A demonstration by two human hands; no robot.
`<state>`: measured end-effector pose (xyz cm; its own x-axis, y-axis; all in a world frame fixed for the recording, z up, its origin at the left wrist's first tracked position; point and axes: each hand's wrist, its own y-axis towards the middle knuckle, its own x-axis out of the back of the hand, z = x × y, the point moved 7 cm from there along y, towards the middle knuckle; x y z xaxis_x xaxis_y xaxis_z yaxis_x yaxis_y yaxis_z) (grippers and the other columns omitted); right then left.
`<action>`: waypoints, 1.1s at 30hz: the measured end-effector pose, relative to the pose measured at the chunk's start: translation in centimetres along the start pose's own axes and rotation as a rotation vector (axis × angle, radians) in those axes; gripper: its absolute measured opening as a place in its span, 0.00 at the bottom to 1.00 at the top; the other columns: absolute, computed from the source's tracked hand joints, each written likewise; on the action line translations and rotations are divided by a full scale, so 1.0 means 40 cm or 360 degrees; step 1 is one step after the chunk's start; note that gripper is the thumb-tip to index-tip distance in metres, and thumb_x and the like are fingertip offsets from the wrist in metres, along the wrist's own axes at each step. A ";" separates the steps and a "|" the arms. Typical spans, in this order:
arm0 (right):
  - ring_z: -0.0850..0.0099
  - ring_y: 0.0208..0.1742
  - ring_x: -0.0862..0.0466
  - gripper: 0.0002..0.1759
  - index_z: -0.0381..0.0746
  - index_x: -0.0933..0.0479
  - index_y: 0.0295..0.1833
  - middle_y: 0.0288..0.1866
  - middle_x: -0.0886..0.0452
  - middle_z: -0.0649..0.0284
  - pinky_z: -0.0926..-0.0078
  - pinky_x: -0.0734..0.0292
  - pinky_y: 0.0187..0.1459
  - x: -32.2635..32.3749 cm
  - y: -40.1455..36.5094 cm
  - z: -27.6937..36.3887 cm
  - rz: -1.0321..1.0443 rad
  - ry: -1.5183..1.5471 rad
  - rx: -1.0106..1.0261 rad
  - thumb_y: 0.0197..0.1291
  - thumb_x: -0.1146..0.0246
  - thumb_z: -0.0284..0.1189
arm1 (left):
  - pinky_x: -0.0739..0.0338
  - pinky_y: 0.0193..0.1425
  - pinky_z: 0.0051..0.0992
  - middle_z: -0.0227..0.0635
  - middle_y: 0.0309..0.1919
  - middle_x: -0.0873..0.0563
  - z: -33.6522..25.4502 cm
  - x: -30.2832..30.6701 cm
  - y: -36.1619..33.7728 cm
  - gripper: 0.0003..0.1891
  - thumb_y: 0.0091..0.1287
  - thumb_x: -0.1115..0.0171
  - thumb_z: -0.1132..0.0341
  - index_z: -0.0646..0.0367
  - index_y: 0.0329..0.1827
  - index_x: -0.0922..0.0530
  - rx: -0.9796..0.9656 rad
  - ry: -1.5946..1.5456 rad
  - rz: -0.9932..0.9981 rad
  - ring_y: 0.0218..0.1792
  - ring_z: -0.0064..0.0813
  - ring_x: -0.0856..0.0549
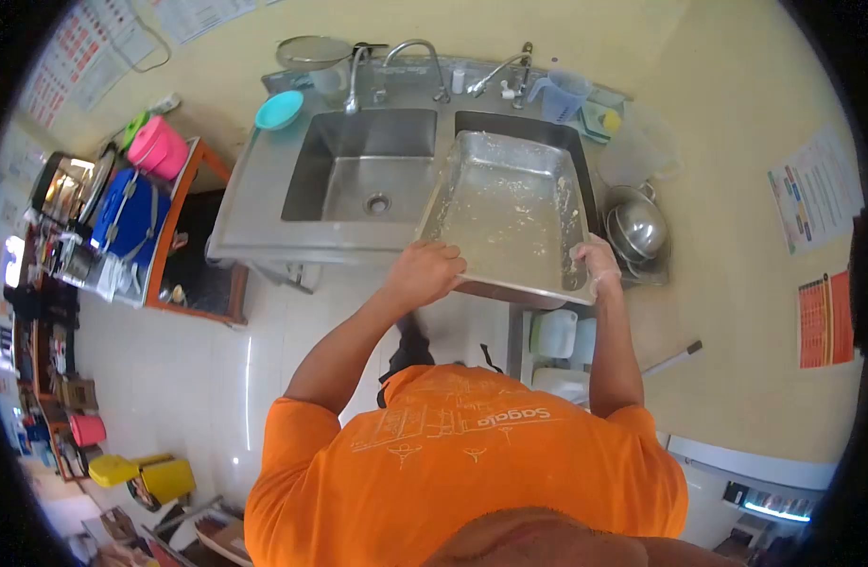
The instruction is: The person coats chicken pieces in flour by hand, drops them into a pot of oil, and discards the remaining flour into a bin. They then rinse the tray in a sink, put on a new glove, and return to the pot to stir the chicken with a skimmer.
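Observation:
A large rectangular metal pan (pixel 505 213), flecked with whitish bits or suds on its bottom and walls, rests over the right basin of the steel sink (pixel 254 213). Its near edge juts out past the counter front toward me. My left hand (pixel 429 269) is closed on the pan's near left corner, fingers curled over the rim. At the near right side, my right hand (pixel 598 260) grips the rim, and white foam clings to its fingers and wrist. The left basin (pixel 377 170) shows its drain.
Faucets (pixel 352 90) line the back of the sink. A turquoise bowl (pixel 279 111) sits at left, a measuring jug (pixel 562 94) and a yellow-capped bottle (pixel 609 121) at back right. Metal bowls (pixel 636 227) stack at right. An orange-framed cart (pixel 183 217) stands left.

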<state>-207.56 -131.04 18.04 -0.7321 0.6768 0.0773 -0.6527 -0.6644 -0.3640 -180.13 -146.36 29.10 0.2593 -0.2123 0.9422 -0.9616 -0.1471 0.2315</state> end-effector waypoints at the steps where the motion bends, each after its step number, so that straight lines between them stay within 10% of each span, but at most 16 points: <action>1: 0.73 0.28 0.26 0.15 0.34 0.24 0.34 0.27 0.23 0.65 0.79 0.31 0.35 0.008 0.090 -0.008 0.0009 -0.0065 0.0032 0.36 0.47 0.22 | 0.26 0.41 0.36 0.32 0.29 0.23 0.048 -0.032 0.052 0.07 0.52 0.38 0.63 0.54 0.29 0.24 0.0005 0.0004 0.0057 0.37 0.36 0.21; 10: 0.67 0.29 0.22 0.04 0.36 0.25 0.19 0.25 0.21 0.58 0.75 0.30 0.37 0.131 0.543 -0.162 -0.0027 -0.0382 0.0056 0.40 0.45 0.23 | 0.25 0.43 0.40 0.40 0.32 0.19 0.259 -0.253 0.353 0.16 0.63 0.46 0.54 0.59 0.32 0.21 -0.0093 -0.0178 0.0449 0.39 0.44 0.19; 17: 0.68 0.29 0.22 0.09 0.33 0.23 0.28 0.26 0.21 0.59 0.74 0.30 0.34 0.114 0.720 -0.243 0.0102 -0.0385 -0.0098 0.39 0.41 0.26 | 0.24 0.43 0.41 0.41 0.36 0.19 0.331 -0.405 0.435 0.17 0.63 0.46 0.53 0.59 0.35 0.21 -0.0113 -0.0247 0.0712 0.41 0.45 0.19; 27: 0.54 0.39 0.21 0.08 0.35 0.23 0.28 0.35 0.20 0.52 0.63 0.27 0.41 0.141 0.872 -0.303 0.0257 -0.2263 0.0136 0.44 0.40 0.29 | 0.25 0.44 0.42 0.43 0.37 0.19 0.280 -0.548 0.523 0.23 0.62 0.46 0.47 0.61 0.36 0.22 0.0049 -0.0431 0.1082 0.42 0.44 0.19; 33: 0.50 0.45 0.22 0.11 0.33 0.26 0.34 0.39 0.20 0.47 0.57 0.28 0.47 0.038 0.852 0.041 -0.0425 -0.1919 0.0112 0.50 0.43 0.30 | 0.26 0.42 0.40 0.43 0.36 0.20 0.332 -0.510 0.529 0.21 0.61 0.44 0.49 0.61 0.35 0.23 0.0361 -0.0730 0.0949 0.39 0.43 0.20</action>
<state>-231.25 -153.18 7.28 -0.2622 0.0941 0.9604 -0.7909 -0.5912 -0.1580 -204.57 -157.96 11.56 -0.2365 -0.6879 0.6862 -0.9210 -0.0662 -0.3838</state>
